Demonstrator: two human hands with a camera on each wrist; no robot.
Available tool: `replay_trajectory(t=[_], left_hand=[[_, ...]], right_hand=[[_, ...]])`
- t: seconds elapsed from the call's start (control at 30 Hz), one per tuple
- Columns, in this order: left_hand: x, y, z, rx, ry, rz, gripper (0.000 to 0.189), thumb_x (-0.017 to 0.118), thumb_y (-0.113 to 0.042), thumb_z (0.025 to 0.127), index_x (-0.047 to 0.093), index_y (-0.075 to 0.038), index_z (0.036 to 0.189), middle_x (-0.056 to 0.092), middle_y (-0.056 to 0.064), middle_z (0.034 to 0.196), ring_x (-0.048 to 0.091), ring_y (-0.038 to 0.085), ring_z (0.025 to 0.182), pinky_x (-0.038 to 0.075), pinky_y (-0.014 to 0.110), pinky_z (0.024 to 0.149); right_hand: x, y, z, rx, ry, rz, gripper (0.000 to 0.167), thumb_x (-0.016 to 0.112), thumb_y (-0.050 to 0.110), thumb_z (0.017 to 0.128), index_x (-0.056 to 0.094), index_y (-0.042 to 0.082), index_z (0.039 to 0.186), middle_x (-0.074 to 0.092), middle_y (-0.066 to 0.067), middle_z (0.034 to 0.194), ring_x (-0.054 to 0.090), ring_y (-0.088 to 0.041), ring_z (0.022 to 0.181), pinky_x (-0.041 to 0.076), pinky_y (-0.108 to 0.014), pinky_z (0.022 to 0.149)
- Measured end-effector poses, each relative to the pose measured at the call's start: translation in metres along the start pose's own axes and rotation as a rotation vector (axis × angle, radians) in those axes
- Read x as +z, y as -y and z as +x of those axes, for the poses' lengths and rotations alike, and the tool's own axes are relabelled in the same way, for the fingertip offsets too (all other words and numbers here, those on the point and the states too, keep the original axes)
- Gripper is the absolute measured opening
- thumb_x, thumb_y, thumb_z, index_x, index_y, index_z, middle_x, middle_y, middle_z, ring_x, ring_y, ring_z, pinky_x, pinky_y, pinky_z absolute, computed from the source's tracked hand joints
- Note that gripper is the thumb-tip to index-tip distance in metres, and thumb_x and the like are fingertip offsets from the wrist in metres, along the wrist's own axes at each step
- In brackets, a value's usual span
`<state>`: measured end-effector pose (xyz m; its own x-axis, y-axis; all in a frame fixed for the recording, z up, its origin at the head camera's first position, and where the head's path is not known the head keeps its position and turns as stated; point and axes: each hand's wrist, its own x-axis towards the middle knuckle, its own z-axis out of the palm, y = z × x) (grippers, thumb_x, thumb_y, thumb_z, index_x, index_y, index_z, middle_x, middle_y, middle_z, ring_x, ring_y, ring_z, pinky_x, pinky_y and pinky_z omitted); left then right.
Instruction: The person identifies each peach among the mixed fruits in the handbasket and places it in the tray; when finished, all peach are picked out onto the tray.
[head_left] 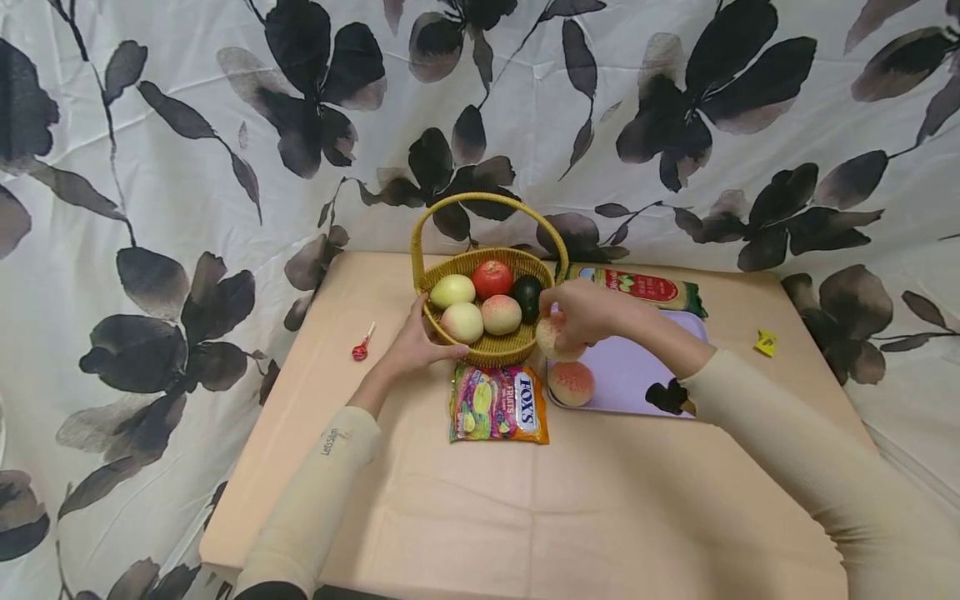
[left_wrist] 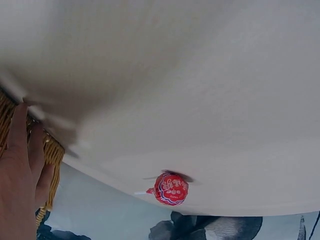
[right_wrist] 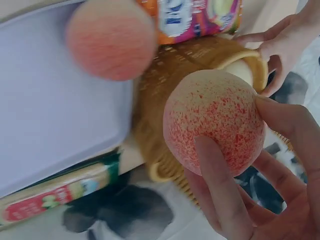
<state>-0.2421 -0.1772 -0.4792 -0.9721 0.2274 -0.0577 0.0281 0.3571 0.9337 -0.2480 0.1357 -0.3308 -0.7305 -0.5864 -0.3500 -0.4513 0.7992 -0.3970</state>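
Observation:
My right hand point(head_left: 581, 312) holds a peach point(right_wrist: 215, 122) between thumb and fingers, beside the right rim of the yellow wicker basket point(head_left: 491, 354). My left hand point(head_left: 420, 340) grips the basket's left side, thumb along the front and fingers against the outer wall point(left_wrist: 54, 155). Inside the basket are a red tomato-like fruit point(head_left: 492, 278), a yellow-green fruit point(head_left: 452, 290), a dark green avocado-like fruit point(head_left: 527, 296), a pale peach point(head_left: 462, 322) and a pinker one point(head_left: 501, 315). Another peach point(head_left: 572, 383) sits on the lilac tray point(head_left: 622, 375), at its front left corner.
A colourful FOX'S candy bag point(head_left: 498, 405) lies in front of the basket. Behind the tray is a long red-labelled packet point(head_left: 645, 287). A red lollipop point(head_left: 361, 350) lies to the left, a small yellow wrapped piece point(head_left: 766, 342) to the right. Floral cloth point(head_left: 525, 125) hangs behind the table.

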Motion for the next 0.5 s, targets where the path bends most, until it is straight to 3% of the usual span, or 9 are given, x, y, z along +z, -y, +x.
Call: replay_trajectory(t=[0.1, 0.23, 0.5], left_hand=[[-0.001, -0.005, -0.002, 0.0, 0.003, 0.002, 0.129, 0.094, -0.021, 0.078, 0.0, -0.002, 0.165, 0.014, 0.027, 0.17, 0.023, 0.044, 0.157, 0.021, 0.058, 0.128], [0.0, 0.004, 0.001, 0.007, -0.014, 0.014, 0.129, 0.094, -0.025, 0.078, 0.001, -0.006, 0.166, 0.016, 0.023, 0.171, 0.022, 0.039, 0.158, 0.02, 0.056, 0.129], [0.001, 0.022, 0.009, 0.037, -0.031, 0.038, 0.129, 0.094, -0.033, 0.077, 0.003, -0.012, 0.166, 0.02, 0.016, 0.17, 0.026, 0.033, 0.158, 0.024, 0.053, 0.129]], right_hand=[[0.001, -0.015, -0.012, 0.064, 0.008, 0.041, 0.047, 0.082, 0.007, 0.078, 0.067, 0.005, 0.122, 0.061, -0.016, 0.096, 0.063, -0.019, 0.058, 0.057, -0.027, 0.053], [0.003, -0.032, -0.025, 0.126, 0.028, 0.072, 0.049, 0.083, 0.008, 0.08, 0.066, 0.003, 0.126, 0.061, -0.021, 0.11, 0.064, -0.022, 0.062, 0.06, -0.03, 0.056], [0.024, -0.063, -0.036, 0.195, 0.076, 0.09, 0.047, 0.081, 0.009, 0.081, 0.066, 0.002, 0.125, 0.062, -0.018, 0.103, 0.063, -0.02, 0.06, 0.06, -0.029, 0.056]])
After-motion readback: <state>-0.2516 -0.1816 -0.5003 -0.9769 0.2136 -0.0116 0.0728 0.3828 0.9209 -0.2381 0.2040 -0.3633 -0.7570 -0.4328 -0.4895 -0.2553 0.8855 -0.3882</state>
